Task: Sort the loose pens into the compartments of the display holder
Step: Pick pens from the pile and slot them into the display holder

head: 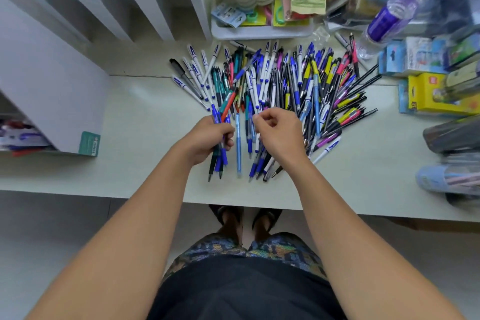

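Observation:
A big heap of loose pens [291, 86] in blue, white, black, yellow and pink lies spread on the pale counter [130, 176]. My left hand [207, 138] grips a bunch of blue and dark pens [218, 161], tips pointing toward me. My right hand [280, 132] hovers over the near edge of the heap with fingers curled and pinched together; whether a pen is between them is hidden. The white display holder [117, 8] with several arched compartments stands at the back left, its visible slots empty.
A white tray [259, 30] of small packaged items sits behind the heap. Plastic bottles [397, 5], coloured boxes [436, 91] and pencil cases [452, 138] crowd the right side. A white box with stationery [39, 112] stands at the left. The counter's front edge is near my body.

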`<state>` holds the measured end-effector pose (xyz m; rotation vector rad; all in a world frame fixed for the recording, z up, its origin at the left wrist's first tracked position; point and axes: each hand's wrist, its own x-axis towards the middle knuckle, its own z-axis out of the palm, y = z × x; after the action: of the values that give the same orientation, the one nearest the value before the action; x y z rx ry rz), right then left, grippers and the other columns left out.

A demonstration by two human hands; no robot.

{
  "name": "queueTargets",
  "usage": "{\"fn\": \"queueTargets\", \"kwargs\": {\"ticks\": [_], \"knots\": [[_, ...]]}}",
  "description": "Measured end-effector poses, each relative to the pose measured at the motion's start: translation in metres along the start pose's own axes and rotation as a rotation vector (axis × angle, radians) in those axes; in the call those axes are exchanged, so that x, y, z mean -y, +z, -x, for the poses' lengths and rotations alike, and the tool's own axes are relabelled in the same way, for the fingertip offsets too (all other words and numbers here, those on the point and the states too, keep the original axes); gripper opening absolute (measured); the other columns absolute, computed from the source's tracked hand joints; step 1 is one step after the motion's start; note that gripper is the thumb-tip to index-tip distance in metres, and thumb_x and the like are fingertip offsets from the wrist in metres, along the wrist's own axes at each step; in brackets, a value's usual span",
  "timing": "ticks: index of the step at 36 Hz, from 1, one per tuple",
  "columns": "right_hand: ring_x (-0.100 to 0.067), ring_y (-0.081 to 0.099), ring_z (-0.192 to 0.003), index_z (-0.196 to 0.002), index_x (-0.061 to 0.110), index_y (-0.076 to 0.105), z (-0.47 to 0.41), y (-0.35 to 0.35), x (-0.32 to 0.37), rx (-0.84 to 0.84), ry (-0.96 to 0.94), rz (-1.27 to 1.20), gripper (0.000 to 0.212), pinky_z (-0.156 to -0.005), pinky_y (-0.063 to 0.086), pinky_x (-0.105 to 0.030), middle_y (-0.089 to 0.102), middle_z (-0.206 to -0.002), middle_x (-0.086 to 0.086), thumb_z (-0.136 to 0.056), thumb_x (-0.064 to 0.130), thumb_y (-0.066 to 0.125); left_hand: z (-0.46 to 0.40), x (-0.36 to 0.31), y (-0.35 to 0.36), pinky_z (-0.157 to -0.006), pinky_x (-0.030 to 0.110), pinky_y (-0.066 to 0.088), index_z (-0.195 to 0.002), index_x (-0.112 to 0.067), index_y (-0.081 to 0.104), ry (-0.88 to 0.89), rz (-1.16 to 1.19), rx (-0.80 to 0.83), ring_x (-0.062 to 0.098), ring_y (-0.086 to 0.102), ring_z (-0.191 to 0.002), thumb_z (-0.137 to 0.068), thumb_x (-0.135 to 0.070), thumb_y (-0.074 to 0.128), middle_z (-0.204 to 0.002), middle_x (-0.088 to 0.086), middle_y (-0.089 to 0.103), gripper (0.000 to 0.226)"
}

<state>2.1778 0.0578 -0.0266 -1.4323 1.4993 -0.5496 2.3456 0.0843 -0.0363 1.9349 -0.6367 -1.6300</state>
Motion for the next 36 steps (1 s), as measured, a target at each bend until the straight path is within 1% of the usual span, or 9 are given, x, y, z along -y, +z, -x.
{"fn": "queueTargets", "kwargs": {"ticks": [3, 5, 7, 15, 20, 24, 29, 32, 36], "knots": [[-0.018, 0.069, -0.092, -0.105, 0.024, 0.07, -0.006, 0.004, 0.02, 0.085, 0.059, -0.201, 0.012, -0.087, 0.06, -0.043, 0.071, -0.099, 0.001, -0.1, 0.032, 0.062, 0.018, -0.001, -0.002, -0.06, 0.032, 0.045, -0.077, -0.012, 0.051, 0.048, 0.03, 0.095, 0.019, 0.049, -0.057, -0.094, -0.002, 0.056, -0.064, 0.007, 0.05, 0.02], [-0.014, 0.065, -0.104, -0.133, 0.025, 0.059, -0.013, 0.006, 0.032, 0.166, 0.126, -0.363, 0.031, -0.088, 0.059, -0.037, 0.064, -0.118, 0.003, -0.104, 0.034, 0.057, 0.026, -0.002, -0.002, -0.056, 0.03, 0.041, -0.078, -0.014, 0.048, 0.072, 0.039, 0.136, 0.017, 0.044, -0.054, -0.093, -0.001, 0.056, -0.063, 0.005, 0.046, 0.021], [-0.014, 0.066, -0.105, -0.145, 0.026, 0.05, -0.019, 0.005, 0.042, 0.218, 0.113, -0.428, 0.041, -0.083, 0.06, -0.03, 0.06, -0.127, 0.0, -0.105, 0.034, 0.055, 0.034, -0.005, -0.001, -0.054, 0.028, 0.04, -0.08, -0.014, 0.046, 0.083, 0.046, 0.195, 0.016, 0.042, -0.052, -0.094, 0.001, 0.055, -0.061, 0.002, 0.045, 0.022], [-0.017, 0.074, -0.082, -0.117, 0.004, 0.067, -0.024, 0.002, 0.065, 0.304, -0.031, -0.35, 0.021, -0.072, 0.058, -0.024, 0.074, -0.103, -0.016, -0.107, 0.011, 0.049, 0.052, -0.019, -0.002, -0.056, 0.029, 0.041, -0.087, -0.01, 0.052, 0.086, 0.051, 0.285, 0.015, 0.046, -0.052, -0.095, -0.001, 0.061, -0.061, 0.003, 0.05, 0.015], [-0.024, 0.073, -0.097, -0.117, 0.004, 0.071, -0.017, 0.008, 0.077, 0.376, -0.034, -0.242, 0.029, -0.083, 0.061, -0.029, 0.075, -0.106, -0.016, -0.108, 0.02, 0.048, 0.053, -0.035, -0.001, -0.047, 0.022, 0.038, -0.09, -0.009, 0.05, 0.112, 0.167, 0.27, 0.011, 0.044, -0.049, -0.094, 0.003, 0.055, -0.057, -0.001, 0.05, 0.013], [-0.017, 0.065, -0.113, -0.129, 0.016, 0.065, -0.007, 0.01, 0.086, 0.175, -0.027, -0.323, 0.04, -0.082, 0.055, -0.02, 0.069, -0.12, -0.004, -0.11, 0.039, 0.039, 0.052, -0.045, -0.001, -0.045, 0.021, 0.039, -0.095, -0.009, 0.054, 0.135, 0.307, 0.165, 0.01, 0.044, -0.049, -0.096, -0.002, 0.057, -0.06, -0.002, 0.051, 0.008], [-0.01, 0.061, -0.12, -0.142, 0.02, 0.055, 0.021, 0.016, 0.075, -0.095, 0.158, -0.736, 0.052, -0.096, 0.05, -0.03, 0.065, -0.131, 0.001, -0.108, 0.051, 0.031, 0.044, -0.056, -0.012, -0.042, 0.019, 0.04, -0.087, -0.012, 0.054, 0.1, 0.901, -0.15, 0.007, 0.046, -0.045, -0.096, -0.009, 0.063, -0.059, -0.003, 0.047, 0.013], [-0.009, 0.058, -0.125, -0.14, 0.022, 0.056, 0.037, 0.026, 0.069, -0.13, 0.219, -0.842, 0.052, -0.101, 0.047, -0.03, 0.063, -0.136, 0.002, -0.107, 0.052, 0.031, 0.048, -0.062, -0.009, -0.042, 0.018, 0.04, -0.078, -0.013, 0.054, 0.101, 1.043, -0.139, 0.006, 0.047, -0.044, -0.097, -0.01, 0.062, -0.058, -0.003, 0.047, 0.02], [-0.012, 0.059, -0.125, -0.136, 0.019, 0.059, 0.042, 0.037, 0.079, -0.165, 0.224, -0.963, 0.048, -0.086, 0.049, -0.02, 0.064, -0.134, -0.001, -0.108, 0.049, 0.033, 0.063, -0.06, 0.014, -0.045, 0.021, 0.044, -0.074, -0.013, 0.055, 0.124, 1.008, -0.115, 0.009, 0.049, -0.045, -0.096, -0.01, 0.063, -0.056, -0.001, 0.049, 0.024]]}}
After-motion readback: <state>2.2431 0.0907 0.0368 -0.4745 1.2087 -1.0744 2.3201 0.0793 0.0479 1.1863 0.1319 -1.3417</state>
